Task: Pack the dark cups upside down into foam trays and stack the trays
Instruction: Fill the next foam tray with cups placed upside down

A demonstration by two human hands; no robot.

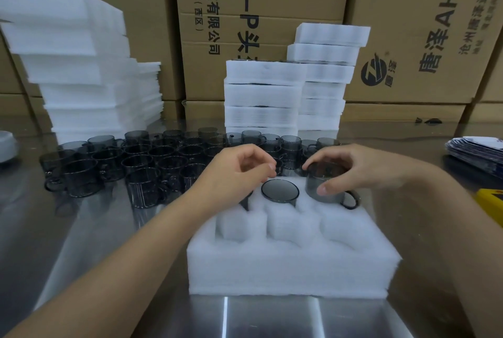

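Cup [325, 184] gripped by right hand [362, 169], far-right tray [288, 264] pocket | left hand [239, 166] loosely curled, empty | near pockets free

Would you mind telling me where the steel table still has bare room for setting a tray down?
Bare steel lies before the foam tray and left of it, below the loose cups. Behind, the cups and tray stacks crowd it.

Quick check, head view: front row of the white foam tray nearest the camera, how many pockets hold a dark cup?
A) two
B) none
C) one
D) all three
B: the three near-row pockets of the white foam tray show only bare foam; the upside-down dark cup sits in the far row, as does the dark cup gripped by the right hand.
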